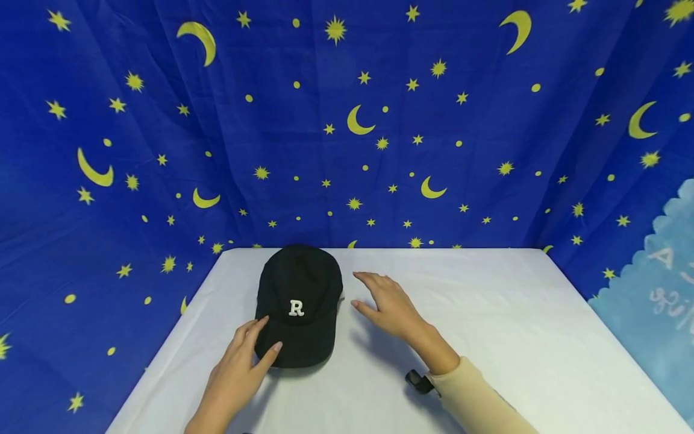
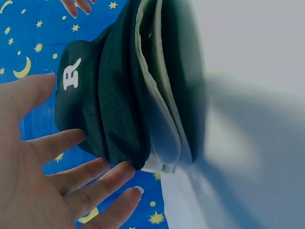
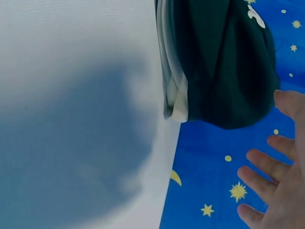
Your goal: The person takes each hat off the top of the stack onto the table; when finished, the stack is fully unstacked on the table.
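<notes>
A black baseball cap (image 1: 300, 274) with a raised white letter R rests on the white table, its brim toward me. My left hand (image 1: 235, 374) is at the left side of the brim, thumb and fingers extended. In the left wrist view, the fingers of that hand (image 2: 47, 176) are spread beside the cap (image 2: 119, 119); whether the tips touch it I cannot tell. To the right of the cap, and apart from it, my right hand (image 1: 393, 310) hovers with relaxed fingers. The right wrist view shows this hand (image 3: 286, 183) holding nothing, near the cap's side (image 3: 228, 76).
The white table (image 1: 488, 313) extends to both sides of the cap. Behind it hangs a blue curtain (image 1: 303, 138) patterned with yellow moons and stars. A light blue panel (image 1: 658, 295) with white lettering stands at the right. A small black device (image 1: 419, 381) is by my right wrist.
</notes>
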Demonstrator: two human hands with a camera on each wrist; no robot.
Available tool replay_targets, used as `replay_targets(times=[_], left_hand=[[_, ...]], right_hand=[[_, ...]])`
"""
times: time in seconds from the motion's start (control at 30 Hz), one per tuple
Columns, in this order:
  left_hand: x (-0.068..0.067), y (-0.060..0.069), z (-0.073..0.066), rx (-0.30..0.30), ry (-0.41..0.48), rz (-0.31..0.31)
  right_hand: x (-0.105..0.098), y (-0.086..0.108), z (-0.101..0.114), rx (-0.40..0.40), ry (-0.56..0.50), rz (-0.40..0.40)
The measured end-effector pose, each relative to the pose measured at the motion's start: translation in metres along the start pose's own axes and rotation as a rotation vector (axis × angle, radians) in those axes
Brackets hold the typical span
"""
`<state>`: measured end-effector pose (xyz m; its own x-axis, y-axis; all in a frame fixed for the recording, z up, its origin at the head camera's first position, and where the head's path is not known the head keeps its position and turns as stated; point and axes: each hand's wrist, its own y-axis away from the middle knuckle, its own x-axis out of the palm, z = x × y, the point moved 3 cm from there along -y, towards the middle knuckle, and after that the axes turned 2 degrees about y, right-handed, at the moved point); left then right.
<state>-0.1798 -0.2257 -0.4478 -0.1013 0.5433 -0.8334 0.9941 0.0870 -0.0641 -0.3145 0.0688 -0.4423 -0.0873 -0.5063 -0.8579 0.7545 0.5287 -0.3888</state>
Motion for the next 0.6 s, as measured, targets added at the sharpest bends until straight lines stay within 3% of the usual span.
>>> replay_targets(times=[0.37,0.6], left_hand=[[0.005,0.0,0.011,-0.049,0.016,0.06],[0.006,0.0,0.014,-0.039,0.048,0.05]], right_hand=[[0.013,-0.005,0.008,0.012,-0.006,0.018],[0.02,-0.005,0.013,0.038,-0.017,0.025]])
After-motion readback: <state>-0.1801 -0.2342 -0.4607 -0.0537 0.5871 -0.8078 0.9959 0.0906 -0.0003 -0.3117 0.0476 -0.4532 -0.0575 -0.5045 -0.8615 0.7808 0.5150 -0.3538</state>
